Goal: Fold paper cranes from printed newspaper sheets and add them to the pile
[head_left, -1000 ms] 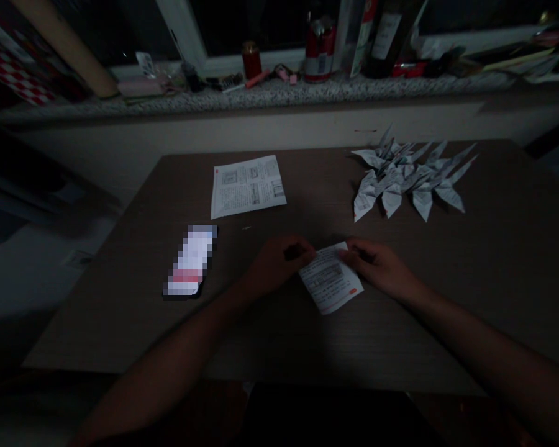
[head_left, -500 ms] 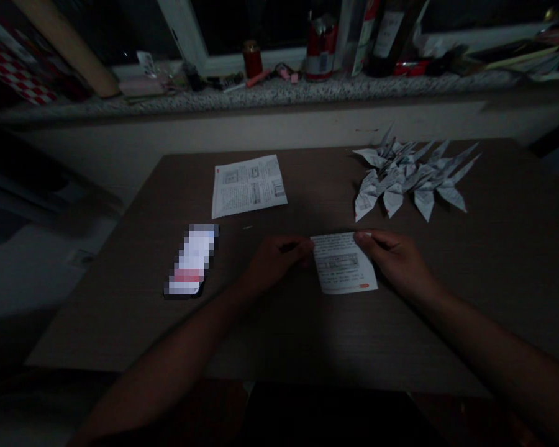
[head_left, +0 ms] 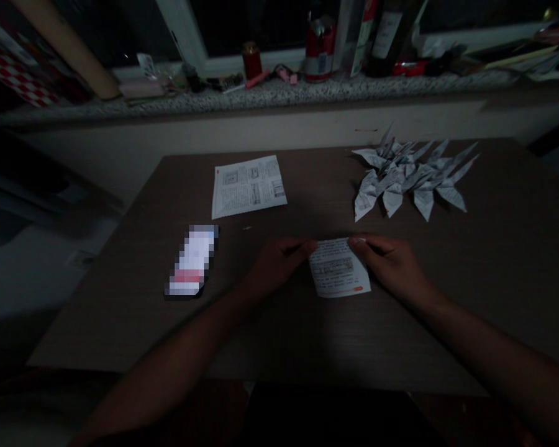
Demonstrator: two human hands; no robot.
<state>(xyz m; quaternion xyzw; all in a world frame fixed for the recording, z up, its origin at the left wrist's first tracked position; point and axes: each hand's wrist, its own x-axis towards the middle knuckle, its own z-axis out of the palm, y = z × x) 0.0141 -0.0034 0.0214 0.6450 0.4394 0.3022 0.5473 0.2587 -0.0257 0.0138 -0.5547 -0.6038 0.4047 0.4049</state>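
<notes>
A second ago the small paper (head_left: 339, 268) slanted; now it sits nearly square over the brown tabletop (head_left: 261, 335). The left hand (head_left: 282, 261) and right hand (head_left: 394, 261) each pinch an upper corner in a narrow grip. Behind, a cluttered, speckled windowsill (head_left: 279, 94) runs beneath dark windows (head_left: 265, 28).

Cannot read the tiny print on the held paper (head_left: 338, 270), nor see most fingertips of the left hand (head_left: 286, 259) and right hand (head_left: 389, 257) at its far corners. Cannot make out the pixelated phone screen (head_left: 194, 256) left of it.
</notes>
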